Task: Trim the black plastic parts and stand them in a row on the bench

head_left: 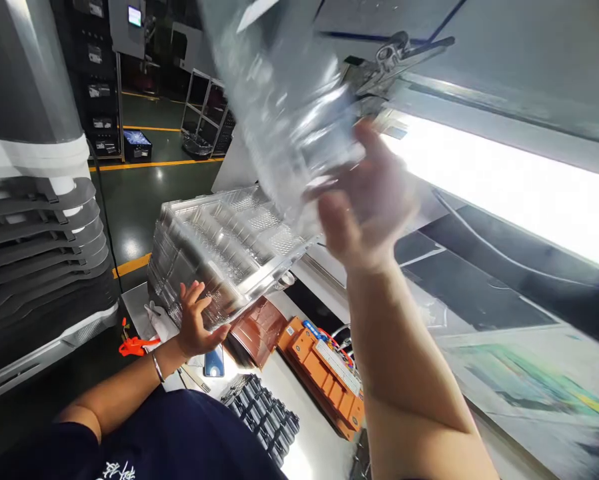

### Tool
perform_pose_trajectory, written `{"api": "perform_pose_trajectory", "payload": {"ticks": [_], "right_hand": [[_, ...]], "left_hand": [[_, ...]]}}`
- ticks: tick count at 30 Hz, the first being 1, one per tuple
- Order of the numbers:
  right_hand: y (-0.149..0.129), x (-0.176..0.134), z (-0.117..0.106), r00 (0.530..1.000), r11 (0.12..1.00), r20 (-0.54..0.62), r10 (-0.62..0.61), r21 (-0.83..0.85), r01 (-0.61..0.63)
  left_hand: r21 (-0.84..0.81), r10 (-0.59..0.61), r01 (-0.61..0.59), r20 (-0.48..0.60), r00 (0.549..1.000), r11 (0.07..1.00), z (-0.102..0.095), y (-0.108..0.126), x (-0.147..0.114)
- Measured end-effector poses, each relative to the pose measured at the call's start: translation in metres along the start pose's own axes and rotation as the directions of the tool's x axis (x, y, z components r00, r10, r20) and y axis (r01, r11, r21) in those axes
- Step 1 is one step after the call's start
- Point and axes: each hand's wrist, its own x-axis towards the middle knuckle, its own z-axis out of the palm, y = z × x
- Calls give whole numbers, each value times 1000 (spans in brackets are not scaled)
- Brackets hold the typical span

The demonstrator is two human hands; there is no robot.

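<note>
My right hand is raised and blurred by motion, its thumb and fingers pinching the edge of a clear plastic tray. That tray stands steeply tilted above a stack of similar clear trays with moulded compartments. Fingers spread, my left hand lies against the near side of the stack. Just beside it are a brown glossy box-like object and a phone lying on the bench.
An orange block with wires and rows of black parts lie on the bench. Overhead are a bright lamp and a metal clip. At left stands a pile of dark trays; an orange-handled tool lies nearby.
</note>
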Motion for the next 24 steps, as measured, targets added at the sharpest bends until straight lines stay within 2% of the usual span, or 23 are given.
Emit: {"api": "perform_pose_trajectory", "payload": {"ticks": [1,2,3,5,6,8,10,11,13,15,16,17,18,19,20,21,22,23,24], "right_hand": [[-15,-14,6,998,998,4,-55,0,55],[-29,-28,13,992,993,57,-115,1,115],[-41,-43,22,977,987,138,-162,3,164],[-58,-69,41,943,980,278,-181,-32,197],[-61,-79,51,939,981,306,-159,-56,184],[-59,-89,67,946,991,315,-80,-76,109],[-51,-92,79,951,997,309,11,-74,12],[-46,-93,84,951,996,306,53,-80,-30],[-38,-105,91,951,993,292,105,-89,-83],[-34,-137,96,958,987,242,153,-77,-138],[-32,-161,97,952,972,199,234,-80,-222],[-32,-191,97,913,923,142,383,-98,-372],[-33,-226,95,813,814,68,578,-123,-568],[-36,-263,92,617,608,-21,786,-154,-779],[-39,-302,88,355,338,-67,933,-180,-924],[-44,-340,83,221,202,-75,972,-199,-959],[-49,-375,77,126,109,-67,990,-212,-971],[-55,-407,70,43,31,-50,998,-227,-974],[-59,-435,64,-14,-19,-25,1000,-240,-971]], "left_hand": [[-5,12,-12,-56,998,1000,-7,1,7],[4,27,-27,-129,991,1000,-14,3,17],[24,49,-45,-201,978,999,-20,4,28],[66,100,-84,-301,948,994,-30,4,55],[73,142,-127,-268,953,989,-32,4,69],[68,220,-219,-9,975,973,-29,-1,96],[62,241,-265,258,935,962,-20,-10,114],[59,239,-273,330,913,960,-15,-15,119],[45,232,-268,377,897,962,-5,-27,120],[26,233,-259,351,907,966,-1,-38,109],[24,226,-247,322,919,969,-2,-41,98],[31,209,-226,278,938,974,-4,-43,84],[40,161,-172,196,967,984,-7,-41,67],[9,115,-117,122,986,993,-10,-36,45],[-73,129,-119,166,978,990,-12,-28,20],[-188,168,-116,293,941,975,-12,-15,-7],[-320,227,-99,392,892,942,-9,0,-36],[-381,262,-21,592,762,924,-2,17,-65],[-390,283,4,675,682,921,7,35,-93]]}}
